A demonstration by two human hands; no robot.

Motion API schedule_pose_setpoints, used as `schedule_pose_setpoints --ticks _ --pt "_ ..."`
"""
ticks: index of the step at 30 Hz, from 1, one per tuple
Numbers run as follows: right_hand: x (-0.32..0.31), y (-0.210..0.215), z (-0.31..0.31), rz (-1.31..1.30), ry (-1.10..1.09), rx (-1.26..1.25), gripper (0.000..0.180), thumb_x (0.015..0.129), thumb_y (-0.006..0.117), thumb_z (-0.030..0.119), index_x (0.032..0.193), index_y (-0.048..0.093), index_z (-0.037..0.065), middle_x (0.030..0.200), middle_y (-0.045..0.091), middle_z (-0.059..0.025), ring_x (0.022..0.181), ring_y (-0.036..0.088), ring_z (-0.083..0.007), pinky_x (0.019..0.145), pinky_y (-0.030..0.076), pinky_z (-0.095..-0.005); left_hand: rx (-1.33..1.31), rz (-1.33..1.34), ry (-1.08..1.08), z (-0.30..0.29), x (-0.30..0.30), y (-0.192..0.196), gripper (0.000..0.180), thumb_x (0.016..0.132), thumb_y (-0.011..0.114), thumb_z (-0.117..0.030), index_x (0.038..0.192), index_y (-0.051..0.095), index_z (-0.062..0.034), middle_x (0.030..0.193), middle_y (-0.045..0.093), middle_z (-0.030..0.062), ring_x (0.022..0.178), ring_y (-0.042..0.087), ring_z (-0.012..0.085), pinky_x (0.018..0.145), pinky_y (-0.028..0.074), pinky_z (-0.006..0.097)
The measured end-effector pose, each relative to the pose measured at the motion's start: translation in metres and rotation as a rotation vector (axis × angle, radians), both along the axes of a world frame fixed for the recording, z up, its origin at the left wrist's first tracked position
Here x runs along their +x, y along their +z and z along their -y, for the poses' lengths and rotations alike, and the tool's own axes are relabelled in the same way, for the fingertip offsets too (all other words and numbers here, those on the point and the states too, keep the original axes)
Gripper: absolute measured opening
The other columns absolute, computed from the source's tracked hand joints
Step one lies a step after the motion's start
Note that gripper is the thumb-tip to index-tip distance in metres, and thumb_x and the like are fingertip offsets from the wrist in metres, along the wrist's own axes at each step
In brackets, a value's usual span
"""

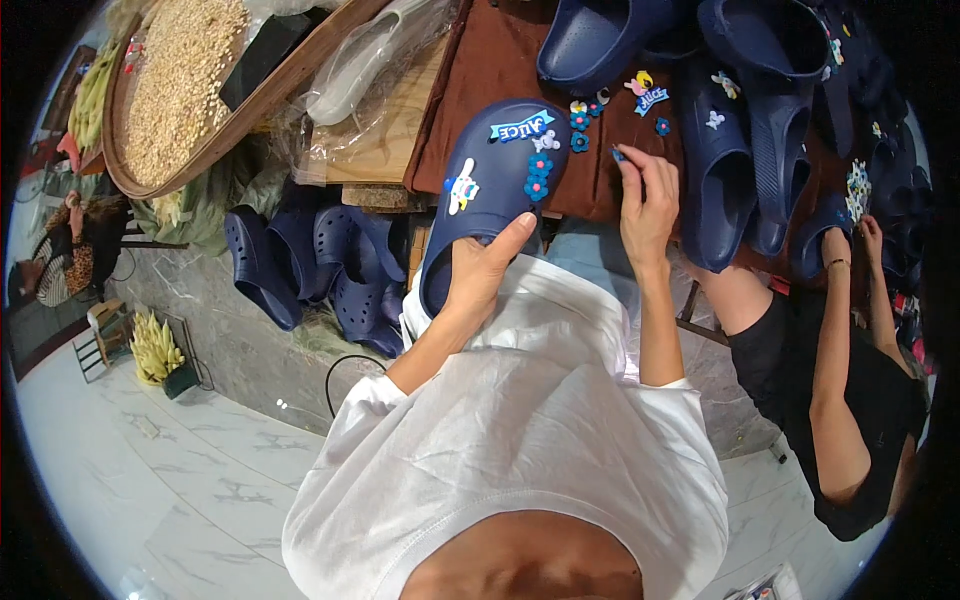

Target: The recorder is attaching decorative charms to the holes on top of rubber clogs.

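Note:
My left hand [482, 268] grips a navy clog [497, 200], its fingers inside the foot opening and its thumb on the upper. On the clog's upper sit a blue banner-shaped shoe charm [522, 125], a small white mouse-like charm [546, 142], red-centred blue flower charms [538, 176] and a white rabbit-like charm [463, 188]. To the right of the clog, my right hand [650, 200] pinches a tiny blue charm [617, 153] between thumb and forefinger; its exact shape is too small to tell. Loose flower charms [579, 128] lie on the brown cloth just above.
Several navy clogs [718, 170] stand at the right on the brown cloth [480, 55]. At the right, a co-worker's hand [836, 245] touches another clog. More clogs [335, 260] hang or lie below left. A basket [118, 110] of pale grains stands at far left.

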State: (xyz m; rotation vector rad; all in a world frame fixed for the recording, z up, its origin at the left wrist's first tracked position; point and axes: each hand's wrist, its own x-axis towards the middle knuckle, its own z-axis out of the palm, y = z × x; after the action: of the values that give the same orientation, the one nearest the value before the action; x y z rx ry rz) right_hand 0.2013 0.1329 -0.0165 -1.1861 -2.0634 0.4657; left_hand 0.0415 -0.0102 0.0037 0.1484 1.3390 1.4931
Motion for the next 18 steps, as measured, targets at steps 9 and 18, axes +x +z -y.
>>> schedule_pose_setpoints --ticks 9,18 --pt "-0.031 0.024 0.061 -0.517 0.236 -0.659 0.014 0.092 0.065 0.005 0.105 0.069 0.001 0.097 0.068 -0.0059 0.083 0.062 -0.0109 0.076 0.049 -0.0247 0.037 0.074 0.001 -0.001 0.0 0.007 0.053 0.082 0.079 -0.014 0.126 0.054 0.003 0.117 0.061 0.0078 0.103 0.059 0.0147 0.091 0.047 0.028" --pt "-0.031 0.018 0.066 -0.744 0.279 -1.059 0.015 0.096 0.064 0.013 0.104 0.063 0.0 0.094 0.068 -0.0035 0.082 0.061 -0.0068 0.077 0.049 -0.0222 0.071 0.119 0.04 0.002 0.002 0.005 0.047 0.085 0.076 -0.013 0.124 0.055 0.0023 0.114 0.063 0.0077 0.101 0.061 0.0133 0.09 0.048 0.028"
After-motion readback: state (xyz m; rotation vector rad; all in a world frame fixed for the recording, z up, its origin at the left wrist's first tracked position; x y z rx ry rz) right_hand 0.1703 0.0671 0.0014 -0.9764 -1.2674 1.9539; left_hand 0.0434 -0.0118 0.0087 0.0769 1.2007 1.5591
